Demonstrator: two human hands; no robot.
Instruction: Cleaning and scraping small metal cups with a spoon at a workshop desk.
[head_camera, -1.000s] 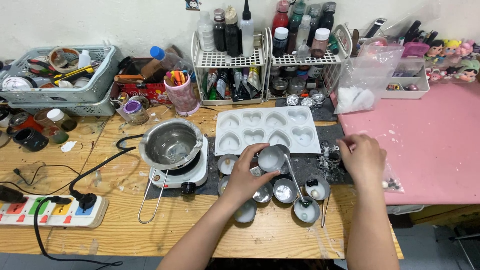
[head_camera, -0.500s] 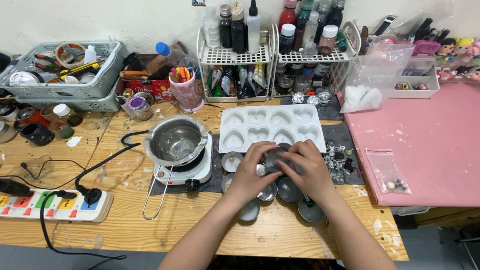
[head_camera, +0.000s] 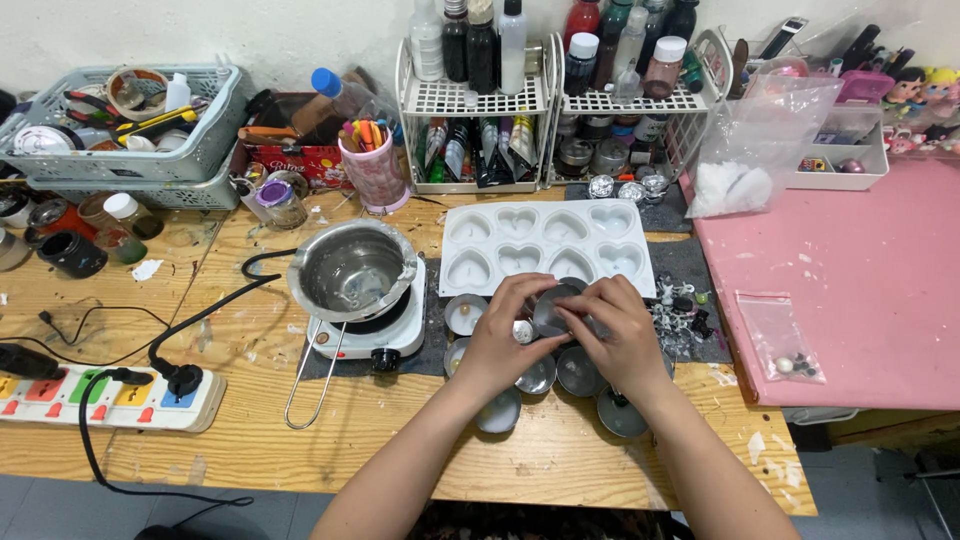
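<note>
Now both hands meet over small metal tin (head_camera: 553, 310): left hand (head_camera: 500, 340) pinches rim, right hand (head_camera: 620, 335) clamps other side, steadying it just below white heart mould (head_camera: 545, 245).

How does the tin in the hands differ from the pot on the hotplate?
The tin is small and held off the table by both the left hand and right hand; the pot is much larger and sits on the white hotplate, untouched. The pot has a long wire handle; the tin shows none. Both are round, silvery metal and open-topped.
</note>
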